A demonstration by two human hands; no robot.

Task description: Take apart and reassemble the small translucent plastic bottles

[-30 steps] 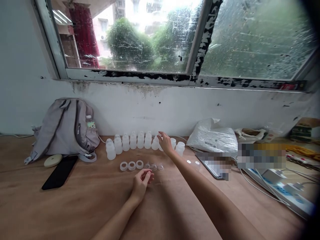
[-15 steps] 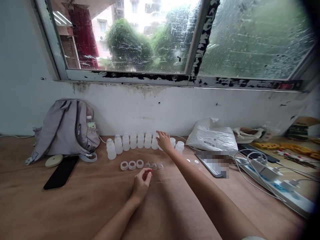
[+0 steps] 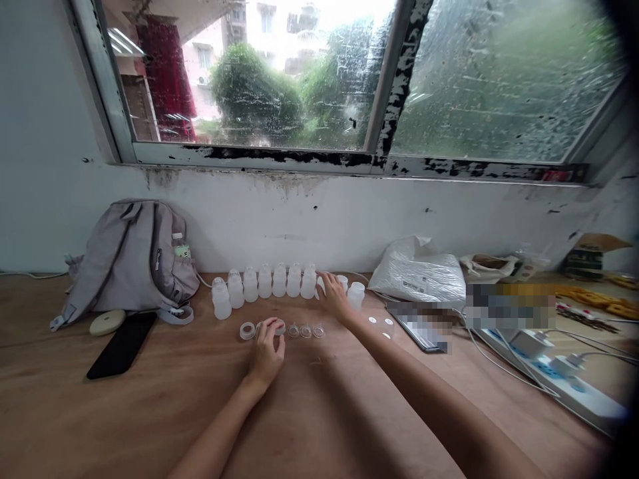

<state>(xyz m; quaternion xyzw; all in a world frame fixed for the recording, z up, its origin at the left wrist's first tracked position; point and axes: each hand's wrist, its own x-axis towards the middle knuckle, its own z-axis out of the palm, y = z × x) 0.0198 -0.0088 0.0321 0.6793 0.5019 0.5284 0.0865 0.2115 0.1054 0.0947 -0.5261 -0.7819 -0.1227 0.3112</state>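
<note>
A row of frosted white bottles [image 3: 264,282] stands along the wall, most with tapered tops. My right hand [image 3: 335,299] is at the right part of this row, its fingers curled around one bottle [image 3: 321,289] that it partly hides. Two open-necked bottles [image 3: 356,294] stand just right of it. Nearer to me, white rings [image 3: 247,330] lie in a short line. My left hand [image 3: 267,356] bends its fingers down over the middle ring, covering most of it. Three small clear round parts [image 3: 305,330] lie right of the left hand.
A grey backpack [image 3: 134,259] leans on the wall at left, near a black phone [image 3: 122,346] and a round cream object [image 3: 107,322]. To the right are small white discs [image 3: 372,320], a plastic-wrapped package [image 3: 422,276], another phone [image 3: 417,327] and a power strip [image 3: 574,389] with cables.
My left hand has moved left from the clear parts onto the rings. My right hand has come slightly lower and nearer, its fingers now curled at a bottle. The bottle row stands as before.
</note>
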